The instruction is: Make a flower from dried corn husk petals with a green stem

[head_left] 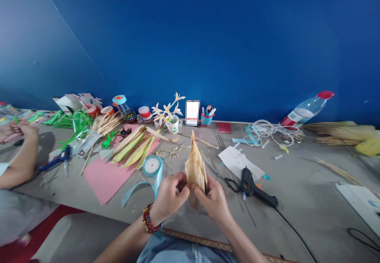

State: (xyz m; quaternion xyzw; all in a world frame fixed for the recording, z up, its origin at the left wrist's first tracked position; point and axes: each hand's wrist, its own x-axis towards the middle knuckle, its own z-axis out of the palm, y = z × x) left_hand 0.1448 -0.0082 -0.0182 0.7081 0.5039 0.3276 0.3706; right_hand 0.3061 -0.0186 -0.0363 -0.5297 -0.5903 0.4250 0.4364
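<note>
Pinching a pointed dried husk (196,166) upright, just below centre, with left hand (170,193) at its eight o'clock and right hand (216,200) at five, both nearly closed on its lower sides. Working near a blue ribbon roll (152,165) at the husk's nine o'clock, a black glue gun (249,184) at three and a white cup (173,127) of pale flowers (167,108) at eleven.

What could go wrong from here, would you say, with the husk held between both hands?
The dry, papery husk might split where the left hand and right hand pinch it.

The glue gun lies to the right, its cord running toward the near edge; a sweeping right arm could snag it.

The loose blue ribbon beside the left hand could get caught and dragged along.
</note>
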